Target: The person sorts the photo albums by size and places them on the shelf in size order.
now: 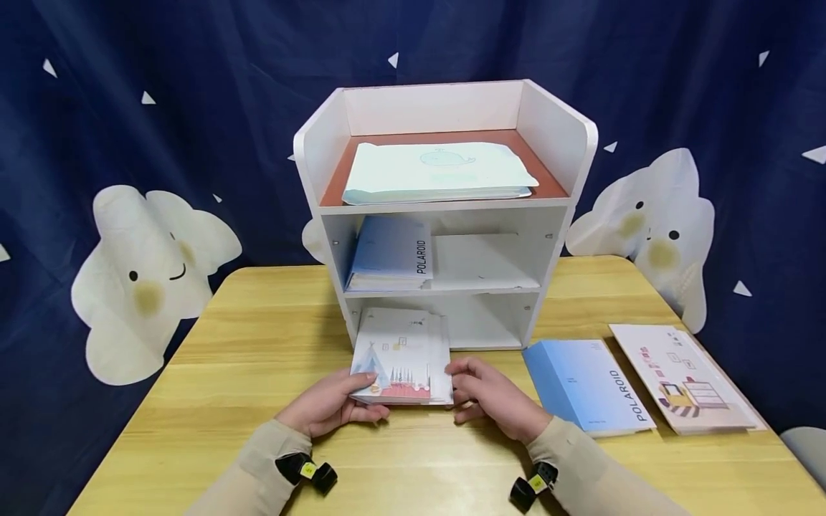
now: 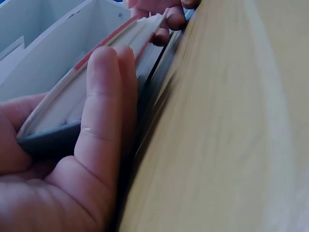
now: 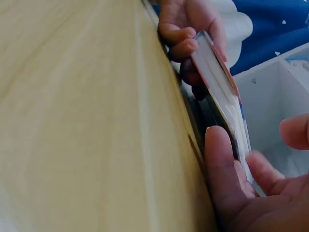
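Observation:
A photo album (image 1: pixel 403 351) with a white cover, a blue tent drawing and a red strip lies partly inside the bottom compartment of a white shelf unit (image 1: pixel 493 322), its front end sticking out. My left hand (image 1: pixel 335 403) grips its near left corner, thumb on the cover and fingers underneath. The left wrist view shows the album's page edges (image 2: pixel 104 63) raised off the table near that hand. At the right edge, my right hand (image 1: pixel 493 398) has loosely spread fingers around the album's side. Some of these fingers (image 3: pixel 219 150) reach beneath it in the right wrist view.
A whale-drawing album (image 1: pixel 445 168) lies on the unit's top. A blue POLAROID album (image 1: pixel 390 247) sits left in the middle compartment. Another blue POLAROID album (image 1: pixel 590 387) and a pinkish album (image 1: pixel 684 380) lie on the wooden table (image 1: pixel 226 373) at right.

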### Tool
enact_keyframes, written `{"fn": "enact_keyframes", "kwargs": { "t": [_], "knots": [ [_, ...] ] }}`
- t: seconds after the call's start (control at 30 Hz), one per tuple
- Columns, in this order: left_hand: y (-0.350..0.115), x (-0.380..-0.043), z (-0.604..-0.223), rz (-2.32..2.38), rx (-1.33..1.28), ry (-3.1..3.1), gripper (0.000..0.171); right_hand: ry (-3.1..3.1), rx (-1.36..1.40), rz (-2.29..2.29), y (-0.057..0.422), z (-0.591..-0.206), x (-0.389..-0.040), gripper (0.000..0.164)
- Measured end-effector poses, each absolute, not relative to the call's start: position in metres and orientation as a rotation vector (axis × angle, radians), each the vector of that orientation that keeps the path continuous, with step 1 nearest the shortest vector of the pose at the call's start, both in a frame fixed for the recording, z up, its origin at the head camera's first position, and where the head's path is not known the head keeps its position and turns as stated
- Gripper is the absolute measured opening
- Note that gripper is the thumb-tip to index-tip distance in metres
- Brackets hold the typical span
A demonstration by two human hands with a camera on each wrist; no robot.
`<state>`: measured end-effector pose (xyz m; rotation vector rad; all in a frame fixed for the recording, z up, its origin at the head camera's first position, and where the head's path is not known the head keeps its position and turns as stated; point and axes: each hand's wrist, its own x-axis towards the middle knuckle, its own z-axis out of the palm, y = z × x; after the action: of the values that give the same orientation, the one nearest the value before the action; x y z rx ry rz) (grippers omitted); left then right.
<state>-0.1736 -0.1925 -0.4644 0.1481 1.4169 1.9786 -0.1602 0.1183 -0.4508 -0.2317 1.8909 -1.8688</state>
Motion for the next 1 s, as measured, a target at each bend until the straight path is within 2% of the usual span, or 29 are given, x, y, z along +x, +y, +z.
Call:
{"fn": "enact_keyframes", "kwargs": {
  "t": [0.1,0.17,0.4,1.0],
  "knots": [
    [-0.193,-0.175,-0.464,2.001,0.125,1.41,0.05,2.022,-0.289,-1.784,0.119,-0.448,-0.159,0.028],
    [-0.193,-0.175,-0.464,2.008,0.123,1.41,0.05,2.055,-0.362,-1.73,0.121,-0.446,-0.157,0.024],
    [-0.192,-0.175,-0.464,2.034,0.099,1.413,0.049,1.98,-0.62,-1.593,0.121,-0.446,-0.152,0.031],
    [-0.196,-0.18,-0.464,2.022,0.115,1.488,0.052,2.094,-0.557,-1.666,0.106,-0.457,-0.172,0.032]
  ]
}}
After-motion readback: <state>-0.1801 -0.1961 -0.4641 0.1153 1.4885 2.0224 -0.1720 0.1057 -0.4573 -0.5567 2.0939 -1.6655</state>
